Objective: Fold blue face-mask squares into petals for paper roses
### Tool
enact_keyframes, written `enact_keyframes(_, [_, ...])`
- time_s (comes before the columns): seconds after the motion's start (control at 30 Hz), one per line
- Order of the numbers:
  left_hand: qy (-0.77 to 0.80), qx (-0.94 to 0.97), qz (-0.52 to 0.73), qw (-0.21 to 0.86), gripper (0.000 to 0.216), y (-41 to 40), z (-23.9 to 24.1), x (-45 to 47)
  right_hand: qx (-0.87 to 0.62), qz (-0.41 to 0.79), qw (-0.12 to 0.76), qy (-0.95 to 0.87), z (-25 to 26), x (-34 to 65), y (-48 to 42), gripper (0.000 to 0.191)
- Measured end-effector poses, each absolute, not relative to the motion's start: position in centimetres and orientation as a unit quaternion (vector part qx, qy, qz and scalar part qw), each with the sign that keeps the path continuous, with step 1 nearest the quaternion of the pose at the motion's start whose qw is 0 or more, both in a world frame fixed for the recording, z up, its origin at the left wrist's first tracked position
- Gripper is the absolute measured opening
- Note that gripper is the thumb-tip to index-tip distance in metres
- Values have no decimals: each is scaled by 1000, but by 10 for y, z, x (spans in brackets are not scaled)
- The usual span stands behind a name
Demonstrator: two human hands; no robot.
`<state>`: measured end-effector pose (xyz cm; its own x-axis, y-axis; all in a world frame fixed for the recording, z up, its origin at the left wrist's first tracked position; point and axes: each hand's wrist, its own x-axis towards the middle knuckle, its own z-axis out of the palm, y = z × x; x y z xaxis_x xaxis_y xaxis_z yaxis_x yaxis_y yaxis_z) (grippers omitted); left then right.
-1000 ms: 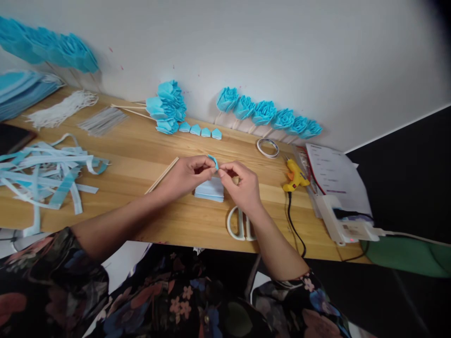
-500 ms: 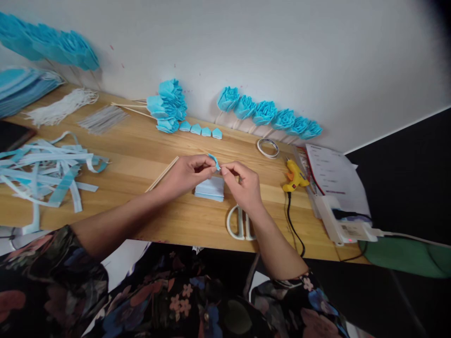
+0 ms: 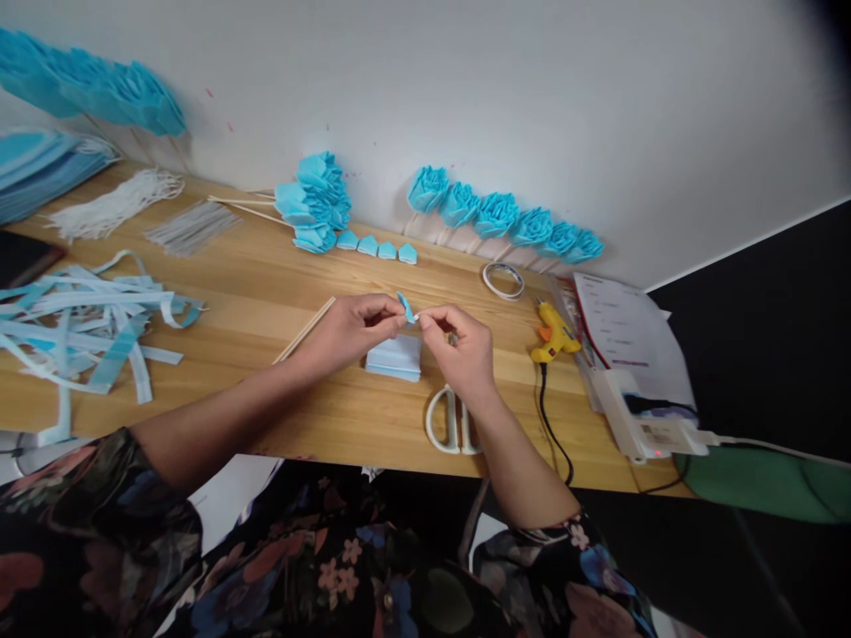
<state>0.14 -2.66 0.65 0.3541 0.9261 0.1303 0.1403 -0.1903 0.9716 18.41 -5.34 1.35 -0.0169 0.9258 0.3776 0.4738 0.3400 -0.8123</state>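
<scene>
A small blue fabric piece (image 3: pixel 405 307) is pinched between the fingertips of my left hand (image 3: pixel 363 326) and stands up from them. My right hand (image 3: pixel 458 346) closes thumb and forefinger on its right end, where a tiny white bit shows that I cannot make out. Below the fingers lies a stack of pale blue fabric pieces (image 3: pixel 394 357). White-handled scissors (image 3: pixel 440 422) rest partly under my right hand and wrist. Thin wooden sticks (image 3: pixel 304 331) lie beside my left hand.
Blue fabric flowers (image 3: pixel 497 214) lean on the wall, with others (image 3: pixel 312 204) heaped nearby. Folded blue pieces (image 3: pixel 386 251) form a row. To the right are a tape roll (image 3: pixel 487 282), a yellow glue gun (image 3: pixel 557 332) and a power strip (image 3: pixel 621 416). Cut strips (image 3: pixel 123 346) pile up left.
The blue piece has turned slightly and shows more of its face between my fingers. Both hands stay almost in place. The whole view has shifted very little.
</scene>
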Motion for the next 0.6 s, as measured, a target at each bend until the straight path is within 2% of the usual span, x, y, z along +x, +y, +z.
enact_keyframes(0.6, [385,576,426,582,20,-18,6,1,-496,420,618,-442,13,193,-42,21])
